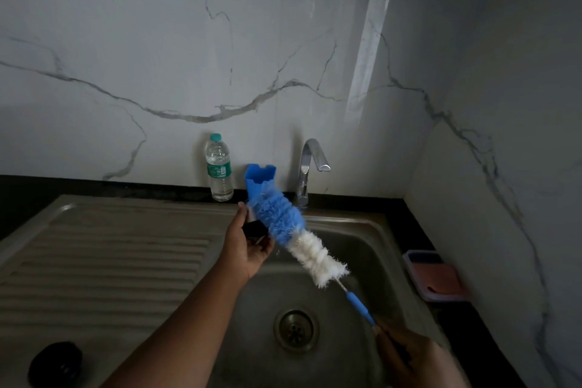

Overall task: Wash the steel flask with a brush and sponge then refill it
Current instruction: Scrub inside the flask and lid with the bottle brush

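Marble wall (157, 41) fills the upper view, grey veins across it. Steel sink (387, 230) below: ribbed drainboard (110, 261) on the left, basin with drain (295, 330) on the right. Tap (310, 167) stands at the back edge of the basin, spout pointing right.

Brush (299, 239), blue and white bristles, lies slanted over the basin, blue tip up-left, thin blue handle down-right. Right hand (406, 353) holds the handle end, fingers curled round it; the hand is blurred.

Left hand (248, 246) is raised over the sink's left rim, fingers and thumb curled round a dark object (255, 228) mostly hidden by the bristles. Cannot tell whether this is the flask; no steel body is visible.

Plastic water bottle (219, 167) upright at the wall. Blue holder (259, 179) just right of it, behind the brush tip. Pink soap tray (436, 277) on the dark desk (472, 318) right of the basin. Black round lid (56, 362) on the drainboard, near left corner.
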`<state>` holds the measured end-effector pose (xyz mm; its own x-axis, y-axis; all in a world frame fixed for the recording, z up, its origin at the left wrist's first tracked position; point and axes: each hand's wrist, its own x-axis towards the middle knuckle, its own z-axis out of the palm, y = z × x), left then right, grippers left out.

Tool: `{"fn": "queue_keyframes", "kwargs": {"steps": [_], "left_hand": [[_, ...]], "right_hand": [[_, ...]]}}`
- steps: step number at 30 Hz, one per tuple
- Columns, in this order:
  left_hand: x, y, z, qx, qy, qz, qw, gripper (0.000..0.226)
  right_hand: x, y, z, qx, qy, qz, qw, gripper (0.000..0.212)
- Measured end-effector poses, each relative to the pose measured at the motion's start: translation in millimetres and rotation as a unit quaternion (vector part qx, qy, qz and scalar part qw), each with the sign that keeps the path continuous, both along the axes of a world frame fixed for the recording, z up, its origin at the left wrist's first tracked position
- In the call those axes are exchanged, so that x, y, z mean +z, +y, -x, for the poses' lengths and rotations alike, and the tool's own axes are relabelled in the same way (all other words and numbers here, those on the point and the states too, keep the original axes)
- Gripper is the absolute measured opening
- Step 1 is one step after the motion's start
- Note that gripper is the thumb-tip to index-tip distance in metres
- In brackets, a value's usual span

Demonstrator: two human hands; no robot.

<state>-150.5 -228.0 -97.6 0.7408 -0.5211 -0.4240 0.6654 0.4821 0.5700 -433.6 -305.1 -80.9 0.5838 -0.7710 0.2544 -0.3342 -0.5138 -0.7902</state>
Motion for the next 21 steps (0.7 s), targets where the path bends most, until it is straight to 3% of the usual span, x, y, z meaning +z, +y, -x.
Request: {"fn": "queue_keyframes", "kwargs": {"steps": [2, 4, 6, 10, 21], "left_hand": [[-2.2, 1.4, -1.5, -0.01, 0.013, -0.023, 1.0, 0.049], [-5.4, 1.8, -2.5, -0.017, 0.018, -0.038, 0.999, 0.05], [-8.3, 2.2, -4.3, -0.019, 0.011, -0.033, 0.999, 0.05], [-5.9, 2.1, -5.4, -0.028, -0.019, -0.01, 0.999, 0.052], [-3.2, -5.0, -13.4, -0.038, -0.012, -0.048, 0.998, 0.051]], "right_hand": [[-0.6, 4.8, 2.3, -0.016, 0.018, -0.038, 0.999, 0.089], [6.9, 8.5, 1.2, -0.012, 0.033, -0.051, 0.998, 0.09], [5.9, 8.8, 0.8, 0.0, 0.06, -0.043, 0.997, 0.081], [11.4, 12.3, 5.7, 0.012, 0.111, -0.006, 0.994, 0.027], [11.5, 13.5, -1.1, 0.015, 0.155, -0.033, 0.987, 0.016]]}}
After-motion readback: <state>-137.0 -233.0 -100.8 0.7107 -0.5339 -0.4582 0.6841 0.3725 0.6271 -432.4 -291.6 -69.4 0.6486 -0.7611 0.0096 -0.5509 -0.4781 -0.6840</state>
